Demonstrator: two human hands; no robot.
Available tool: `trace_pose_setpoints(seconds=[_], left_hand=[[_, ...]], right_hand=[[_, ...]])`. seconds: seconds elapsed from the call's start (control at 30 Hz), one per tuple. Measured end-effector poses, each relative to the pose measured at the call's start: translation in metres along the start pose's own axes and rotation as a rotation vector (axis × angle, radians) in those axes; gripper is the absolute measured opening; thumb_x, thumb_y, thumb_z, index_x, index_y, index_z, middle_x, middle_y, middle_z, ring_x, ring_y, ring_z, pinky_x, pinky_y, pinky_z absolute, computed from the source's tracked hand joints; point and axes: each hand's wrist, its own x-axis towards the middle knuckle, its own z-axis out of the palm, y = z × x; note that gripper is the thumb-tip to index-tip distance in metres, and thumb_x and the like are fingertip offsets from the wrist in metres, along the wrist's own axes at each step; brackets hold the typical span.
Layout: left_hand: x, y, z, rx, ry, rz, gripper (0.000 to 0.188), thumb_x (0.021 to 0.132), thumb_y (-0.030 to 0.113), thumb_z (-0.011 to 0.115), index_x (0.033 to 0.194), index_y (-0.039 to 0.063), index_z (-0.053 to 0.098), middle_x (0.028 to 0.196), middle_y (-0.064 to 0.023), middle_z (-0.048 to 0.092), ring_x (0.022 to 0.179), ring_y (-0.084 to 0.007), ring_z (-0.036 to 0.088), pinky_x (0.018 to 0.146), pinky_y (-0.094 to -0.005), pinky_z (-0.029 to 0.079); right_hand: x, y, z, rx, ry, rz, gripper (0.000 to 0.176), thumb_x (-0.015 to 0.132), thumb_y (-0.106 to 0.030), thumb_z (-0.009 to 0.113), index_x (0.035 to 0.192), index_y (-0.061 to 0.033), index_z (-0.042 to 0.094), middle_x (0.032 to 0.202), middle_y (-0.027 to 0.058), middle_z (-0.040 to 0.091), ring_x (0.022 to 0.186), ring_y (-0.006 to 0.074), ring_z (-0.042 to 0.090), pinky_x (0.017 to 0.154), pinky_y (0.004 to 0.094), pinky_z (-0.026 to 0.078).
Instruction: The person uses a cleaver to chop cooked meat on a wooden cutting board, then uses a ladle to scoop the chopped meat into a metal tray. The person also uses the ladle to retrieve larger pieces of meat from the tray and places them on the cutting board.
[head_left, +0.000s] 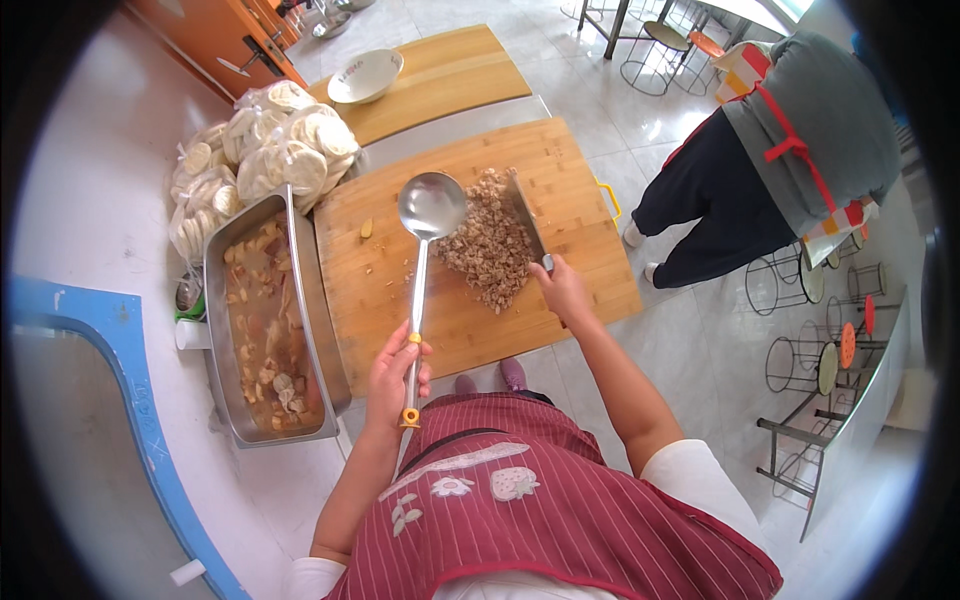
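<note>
My left hand (399, 369) grips the handle of a steel ladle (433, 205), whose bowl hangs over the left side of the minced meat. In my right hand (564, 291) is a cleaver (527, 217), its blade on edge along the right side of the pile. The brown chopped meat (491, 244) is heaped on a wooden cutting board (375, 307) between the two tools. A small yellowish piece (367, 228) and scattered crumbs lie left of the heap.
At the board's left stands a deep steel pan (294, 285) of broth with meat pieces. Bagged flatbreads (300, 154) are piled behind it. A white bowl (366, 76) rests on a farther board (457, 67). Another person (750, 165) stands to the right, near several stools (827, 367).
</note>
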Motion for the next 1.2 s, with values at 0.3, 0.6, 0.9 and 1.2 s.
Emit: trace_pose_setpoints(seconds=[0.3, 0.6, 0.9, 1.2], left_hand=[[-0.002, 0.009, 0.003, 0.003, 0.013, 0.088, 0.051, 0.095, 0.009, 0.046, 0.144, 0.004, 0.034, 0.095, -0.0075, 0.055, 0.060, -0.0096, 0.050, 0.044, -0.0205, 0.044], [-0.016, 0.009, -0.015, -0.042, 0.061, 0.052, 0.051, 0.095, 0.011, 0.047, 0.144, 0.004, 0.035, 0.093, -0.0079, 0.057, 0.058, -0.0104, 0.051, 0.043, -0.0206, 0.044], [-0.026, 0.012, -0.024, -0.021, 0.141, 0.071, 0.050, 0.095, 0.011, 0.048, 0.143, 0.003, 0.036, 0.092, -0.0074, 0.057, 0.058, -0.0096, 0.052, 0.042, -0.0202, 0.044], [-0.029, 0.011, -0.038, -0.090, 0.204, 0.087, 0.051, 0.095, 0.010, 0.047, 0.143, 0.002, 0.034, 0.094, -0.0082, 0.056, 0.056, -0.0094, 0.049, 0.042, -0.0215, 0.043]], right_hand=[[-0.025, -0.028, 0.031, -0.271, -0.160, -0.192, 0.040, 0.086, -0.040, 0.063, 0.094, -0.0032, 0.051, 0.072, 0.0238, 0.064, 0.071, 0.0447, 0.062, 0.064, 0.0526, 0.049], [0.076, 0.019, -0.025, -0.146, 0.054, -0.233, 0.038, 0.086, -0.037, 0.069, 0.080, -0.0019, 0.057, 0.059, 0.0163, 0.057, 0.053, 0.0325, 0.056, 0.050, 0.0409, 0.042], [0.161, -0.017, -0.044, -0.337, -0.342, -0.288, 0.041, 0.085, -0.043, 0.066, 0.084, -0.0026, 0.058, 0.068, 0.0172, 0.061, 0.064, 0.0365, 0.059, 0.059, 0.0446, 0.045], [0.112, -0.055, -0.069, -0.766, -0.537, -0.633, 0.029, 0.086, -0.036, 0.063, 0.094, -0.0083, 0.056, 0.074, 0.0129, 0.066, 0.072, 0.0369, 0.062, 0.062, 0.0480, 0.046]])
